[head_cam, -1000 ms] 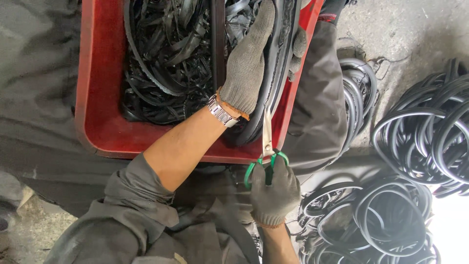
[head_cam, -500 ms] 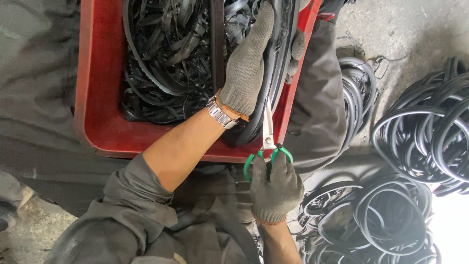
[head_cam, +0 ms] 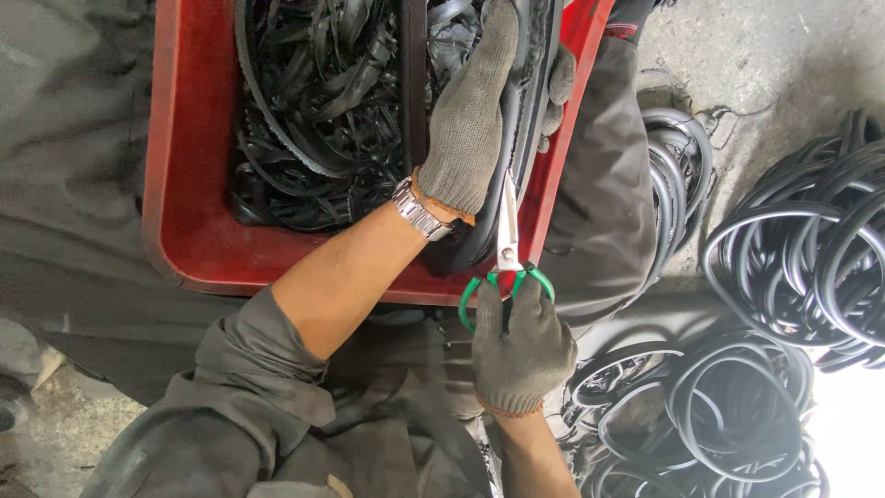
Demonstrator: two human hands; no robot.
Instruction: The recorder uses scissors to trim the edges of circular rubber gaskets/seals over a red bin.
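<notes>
Gripping: two gloved hands [head_cam: 479, 111], one scissors [head_cam: 507, 249]

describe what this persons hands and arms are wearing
Both hands wear grey knitted work gloves, the left hand with an orange-trimmed cuff, the right hand with a brownish one. A metal-link wristwatch sits on the left wrist. The left sleeve is dark grey, creased and pushed up past the forearm.
</notes>
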